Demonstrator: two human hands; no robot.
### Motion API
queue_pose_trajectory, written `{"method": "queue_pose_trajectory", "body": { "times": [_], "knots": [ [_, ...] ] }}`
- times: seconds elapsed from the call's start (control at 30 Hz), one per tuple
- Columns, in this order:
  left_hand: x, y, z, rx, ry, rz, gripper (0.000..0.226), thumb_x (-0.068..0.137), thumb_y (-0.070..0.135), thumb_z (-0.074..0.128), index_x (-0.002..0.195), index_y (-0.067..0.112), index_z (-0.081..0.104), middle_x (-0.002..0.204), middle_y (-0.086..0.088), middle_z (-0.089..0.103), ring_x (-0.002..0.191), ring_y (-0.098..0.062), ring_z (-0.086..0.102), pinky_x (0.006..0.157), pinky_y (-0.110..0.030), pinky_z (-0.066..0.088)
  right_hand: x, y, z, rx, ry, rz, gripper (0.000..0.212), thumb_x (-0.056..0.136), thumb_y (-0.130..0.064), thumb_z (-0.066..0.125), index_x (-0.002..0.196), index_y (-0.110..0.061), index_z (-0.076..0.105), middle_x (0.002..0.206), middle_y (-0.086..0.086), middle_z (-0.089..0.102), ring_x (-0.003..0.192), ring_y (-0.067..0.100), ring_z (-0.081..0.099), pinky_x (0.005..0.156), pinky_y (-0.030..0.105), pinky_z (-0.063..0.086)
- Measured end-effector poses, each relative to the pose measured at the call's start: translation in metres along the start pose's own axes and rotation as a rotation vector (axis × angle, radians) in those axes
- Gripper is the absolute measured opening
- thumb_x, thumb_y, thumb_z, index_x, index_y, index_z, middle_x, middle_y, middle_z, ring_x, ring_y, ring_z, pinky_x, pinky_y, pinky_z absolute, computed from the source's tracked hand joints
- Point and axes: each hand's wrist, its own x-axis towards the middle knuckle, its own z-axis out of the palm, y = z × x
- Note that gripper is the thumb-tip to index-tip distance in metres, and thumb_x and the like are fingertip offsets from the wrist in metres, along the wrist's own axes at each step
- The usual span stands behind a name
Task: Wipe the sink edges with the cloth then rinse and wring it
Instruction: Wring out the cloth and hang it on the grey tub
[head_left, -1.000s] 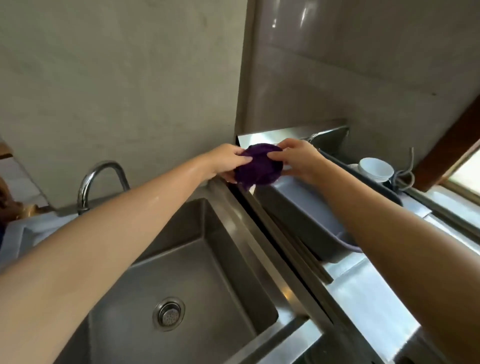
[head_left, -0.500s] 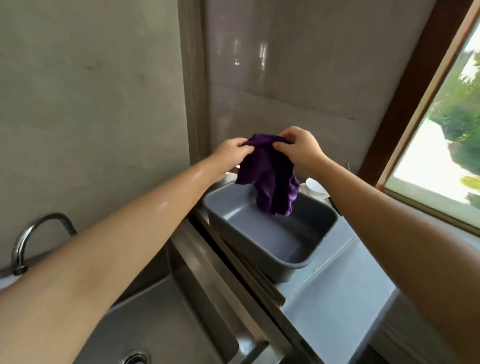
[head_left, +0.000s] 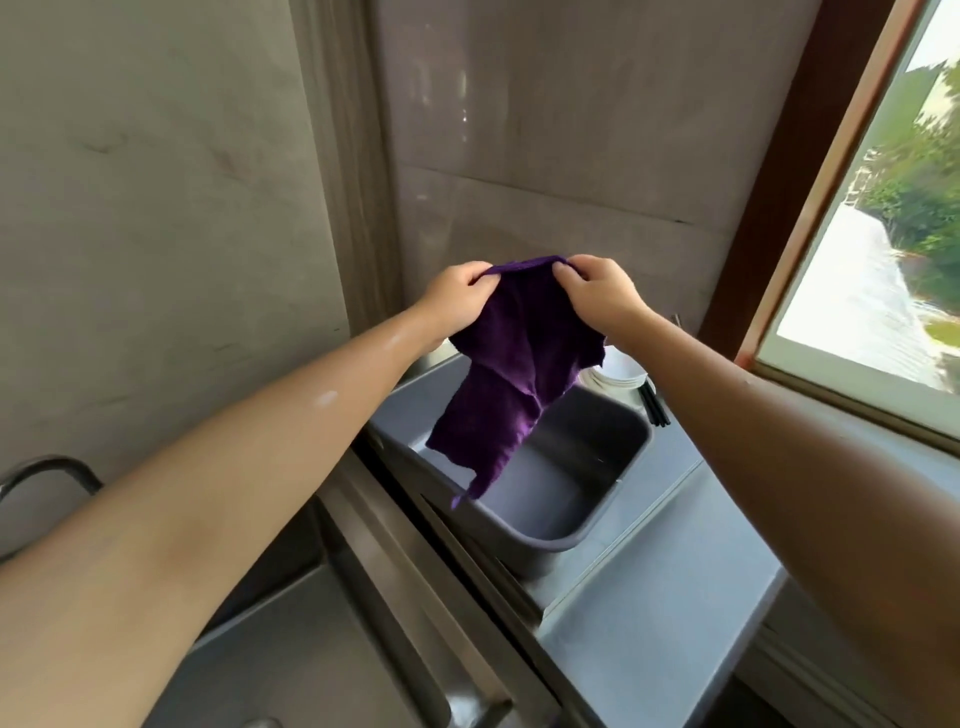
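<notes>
Purple terry cloth (head_left: 511, 364) hangs in the air, top edge pinched by left hand (head_left: 457, 299) & right hand (head_left: 597, 293), fingers clamped on the fabric w/ a short span between them. Lower corner dangles over grey plastic tub (head_left: 587, 499) on the steel counter (head_left: 675, 597), right of the stainless sink (head_left: 332, 644). Looks wrung & being shaken open, prob. for hanging, though I can't tell how wet it is. Best move: spread grips to the corners, keep the edge taut, let the folds drop flat.
</notes>
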Motion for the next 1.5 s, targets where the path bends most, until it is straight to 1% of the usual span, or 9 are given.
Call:
{"method": "queue_pose_trajectory", "body": {
  "times": [0.27, 0.47, 0.63, 0.77, 0.9, 1.1, 1.23, 1.37, 1.5],
  "knots": [
    [0.022, -0.029, -0.014, 0.085, -0.042, 0.129, 0.025, 0.096, 0.03, 0.051, 0.103, 0.014, 0.07, 0.084, 0.007, 0.067, 0.069, 0.001, 0.06, 0.066, -0.016, 0.047, 0.024, 0.002, 0.002, -0.064, 0.067, -0.045, 0.038, 0.096, -0.027, 0.044, 0.058, -0.024, 0.042, 0.057, -0.006, 0.042, 0.054, 0.007, 0.039, 0.047, 0.016, 0.031],
    [0.035, -0.048, -0.036, 0.107, -0.384, 0.081, 0.005, 0.088, 0.018, 0.064, 0.084, 0.016, 0.066, 0.049, 0.014, 0.058, 0.043, 0.002, 0.049, 0.045, -0.01, 0.036, 0.034, 0.021, -0.01, -0.382, 0.21, -0.096, 0.037, 0.097, -0.036, 0.04, 0.09, -0.004, 0.056, 0.092, 0.017, 0.064, 0.086, 0.035, 0.056, 0.066, 0.033, 0.037],
    [0.056, -0.061, -0.042, -0.008, -0.261, 0.01, 0.007, 0.083, 0.017, 0.07, 0.089, 0.014, 0.07, 0.053, 0.012, 0.062, 0.049, 0.002, 0.052, 0.048, -0.012, 0.037, 0.039, 0.04, -0.004, -0.544, 0.19, 0.026, 0.043, 0.098, -0.045, 0.031, 0.096, -0.007, 0.051, 0.099, 0.023, 0.062, 0.091, 0.043, 0.058, 0.067, 0.038, 0.039],
    [0.07, -0.076, -0.045, 0.004, -0.203, -0.07, 0.016, 0.081, 0.02, 0.072, 0.094, 0.011, 0.071, 0.079, 0.002, 0.068, 0.072, -0.006, 0.062, 0.068, -0.024, 0.05, 0.037, 0.06, 0.0, -0.553, -0.035, 0.026, 0.05, 0.094, -0.049, 0.042, 0.093, -0.003, 0.061, 0.095, 0.018, 0.064, 0.09, 0.037, 0.058, 0.073, 0.038, 0.044],
    [0.069, -0.095, -0.048, 0.049, -0.165, -0.14, 0.023, 0.082, 0.015, 0.071, 0.104, 0.008, 0.07, 0.088, -0.004, 0.068, 0.084, -0.015, 0.063, 0.081, -0.032, 0.054, 0.028, 0.07, 0.004, -0.556, -0.347, -0.014, 0.047, 0.09, -0.048, 0.051, 0.059, -0.012, 0.049, 0.061, 0.004, 0.047, 0.06, 0.018, 0.044, 0.056, 0.028, 0.035],
    [0.061, -0.111, -0.041, -0.109, -0.269, -0.27, 0.02, 0.08, 0.005, 0.071, 0.098, 0.013, 0.071, 0.071, 0.0, 0.072, 0.06, -0.009, 0.068, 0.061, -0.021, 0.059, 0.018, 0.087, 0.003, -0.454, -0.567, 0.153, 0.034, 0.088, -0.046, 0.057, 0.063, -0.023, 0.056, 0.072, 0.002, 0.053, 0.068, 0.014, 0.048, 0.066, 0.026, 0.039],
    [0.054, -0.117, -0.039, -0.072, -0.384, -0.273, 0.01, 0.078, 0.01, 0.072, 0.087, 0.014, 0.073, 0.074, 0.001, 0.072, 0.065, -0.01, 0.068, 0.065, -0.022, 0.059, 0.011, 0.099, 0.011, -0.423, -0.469, 0.25, 0.036, 0.093, -0.042, 0.05, 0.065, -0.022, 0.059, 0.074, 0.004, 0.057, 0.073, 0.023, 0.055, 0.072, 0.033, 0.047],
    [0.043, -0.117, -0.026, -0.173, -0.35, -0.325, 0.007, 0.082, 0.007, 0.068, 0.087, 0.012, 0.07, 0.066, 0.003, 0.071, 0.059, -0.007, 0.066, 0.056, -0.019, 0.057, 0.007, 0.092, 0.026, -0.447, -0.288, 0.311, 0.046, 0.097, -0.037, 0.044, 0.057, -0.016, 0.05, 0.057, 0.003, 0.049, 0.06, 0.025, 0.053, 0.055, 0.027, 0.042],
    [0.023, -0.111, 0.01, -0.193, -0.285, -0.294, 0.01, 0.084, 0.003, 0.066, 0.089, 0.012, 0.067, 0.077, -0.006, 0.065, 0.065, -0.014, 0.062, 0.06, -0.023, 0.058, 0.008, 0.071, 0.044, 0.144, -0.128, 0.596, 0.028, 0.097, -0.018, 0.044, 0.075, -0.002, 0.051, 0.064, 0.011, 0.053, 0.041, 0.021, 0.059, 0.031, 0.024, 0.048]
  ]
}}
